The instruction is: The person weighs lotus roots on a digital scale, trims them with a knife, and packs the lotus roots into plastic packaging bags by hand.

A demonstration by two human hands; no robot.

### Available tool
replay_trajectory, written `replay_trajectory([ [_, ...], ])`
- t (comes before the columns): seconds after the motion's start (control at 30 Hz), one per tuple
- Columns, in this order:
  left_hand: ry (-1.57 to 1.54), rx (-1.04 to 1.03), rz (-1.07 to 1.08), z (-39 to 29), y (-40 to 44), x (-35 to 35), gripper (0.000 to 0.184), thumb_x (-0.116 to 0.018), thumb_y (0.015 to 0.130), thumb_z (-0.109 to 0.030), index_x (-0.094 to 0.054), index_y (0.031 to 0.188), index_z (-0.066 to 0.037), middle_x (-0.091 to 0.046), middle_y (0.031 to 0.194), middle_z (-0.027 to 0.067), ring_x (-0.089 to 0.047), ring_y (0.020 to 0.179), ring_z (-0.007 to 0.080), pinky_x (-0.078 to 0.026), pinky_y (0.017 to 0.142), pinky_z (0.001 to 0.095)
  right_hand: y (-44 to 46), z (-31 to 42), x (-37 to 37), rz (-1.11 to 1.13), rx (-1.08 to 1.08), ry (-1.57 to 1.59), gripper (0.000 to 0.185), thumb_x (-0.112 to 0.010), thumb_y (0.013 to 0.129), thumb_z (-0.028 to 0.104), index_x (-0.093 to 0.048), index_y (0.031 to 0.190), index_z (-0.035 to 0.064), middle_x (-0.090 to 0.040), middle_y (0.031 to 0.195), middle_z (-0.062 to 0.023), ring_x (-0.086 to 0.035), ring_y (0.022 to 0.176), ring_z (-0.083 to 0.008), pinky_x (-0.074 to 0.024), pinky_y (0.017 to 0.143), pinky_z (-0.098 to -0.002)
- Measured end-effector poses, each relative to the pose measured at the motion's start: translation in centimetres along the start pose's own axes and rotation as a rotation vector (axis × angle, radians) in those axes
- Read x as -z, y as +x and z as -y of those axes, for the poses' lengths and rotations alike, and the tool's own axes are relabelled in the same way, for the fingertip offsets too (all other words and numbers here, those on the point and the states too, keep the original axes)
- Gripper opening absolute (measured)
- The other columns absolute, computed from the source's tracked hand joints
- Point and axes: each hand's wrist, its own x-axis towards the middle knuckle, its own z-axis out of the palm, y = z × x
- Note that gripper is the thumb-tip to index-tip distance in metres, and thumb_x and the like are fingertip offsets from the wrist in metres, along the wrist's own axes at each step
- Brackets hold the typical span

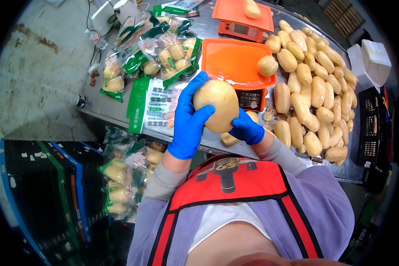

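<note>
A large, round, pale yellow root piece is held up between my hands over the table's front edge. My left hand, in a blue glove, wraps round its left side with the thumb across the front. On its lower right, the blue-gloved fingers of my right hand press against it. Behind it is an orange scale with a smaller piece on its right edge. A flat green and white printed bag lies to the left of my left hand.
Many similar pieces are heaped at the right. Filled bags lie at the back left, more below the table. Another orange scale holds one piece. Black crates and a white foam box stand at the far right.
</note>
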Motion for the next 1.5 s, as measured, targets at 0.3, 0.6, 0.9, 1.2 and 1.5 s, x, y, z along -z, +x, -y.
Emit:
replay_trajectory([
  [0.3, -0.016, 0.205, 0.058, 5.5, 1.2, -3.7, 0.056, -0.057, 0.081, -0.007, -0.037, 0.133, -0.001, -0.04, 0.136, 0.0116, -0.039, 0.125, 0.0231, -0.028, 0.106, 0.0349, -6.0, 2.3, 1.4, -0.212, 0.059, 0.14, 0.08, -0.068, 0.077, 0.036, -0.027, 0.137, 0.0032, -0.045, 0.129, -0.0103, -0.047, 0.117, -0.0224, -0.0419, 0.094, -0.0338],
  [0.6, 0.011, 0.511, 0.062, 11.1, 2.1, -6.8, 0.055, -0.048, 0.091, -0.034, -0.03, 0.141, -0.02, -0.038, 0.139, 0.0029, -0.039, 0.123, 0.0215, -0.027, 0.101, 0.0369, -19.2, 8.9, 7.3, -0.661, 0.671, 0.419, 0.055, -0.047, 0.09, 0.046, -0.04, 0.132, 0.0109, -0.05, 0.125, -0.0073, -0.051, 0.109, -0.0218, -0.0432, 0.092, -0.0369],
  [0.9, 0.063, 0.59, -0.094, 12.6, 1.0, -5.4, 0.048, -0.048, 0.09, -0.029, -0.039, 0.135, -0.015, -0.04, 0.137, 0.0047, -0.043, 0.118, 0.0212, -0.032, 0.095, 0.0332, -48.2, 30.1, 20.6, -1.116, 1.055, -0.141, 0.054, -0.05, 0.09, 0.037, -0.039, 0.129, 0.0022, -0.047, 0.126, -0.0179, -0.051, 0.11, -0.0315, -0.0458, 0.092, -0.0419],
  [1.2, 0.101, 0.597, -0.184, 11.6, -0.8, -7.4, 0.044, -0.053, 0.087, -0.026, -0.048, 0.128, -0.012, -0.054, 0.121, 0.001, -0.052, 0.102, 0.015, -0.037, 0.086, 0.0281, -41.8, 38.8, 28.1, -0.96, 0.664, -0.531, 0.026, -0.058, 0.084, 0.02, -0.058, 0.101, 0.0006, -0.061, 0.091, -0.0074, -0.056, 0.084, -0.0155, -0.0465, 0.075, -0.0271],
  [1.5, 0.128, 0.59, -0.375, 11.5, -2.5, -3.1, 0.039, -0.056, 0.085, -0.03, -0.056, 0.118, -0.01, -0.06, 0.104, -0.0025, -0.052, 0.083, 0.0092, -0.038, 0.075, 0.023, -29.7, 28.7, 32.1, -1.238, -0.033, -2.091, 0.057, -0.064, 0.074, 0.015, -0.045, 0.127, 0.0166, -0.05, 0.124, -0.0126, -0.051, 0.108, -0.0313, -0.0426, 0.093, -0.0385],
])
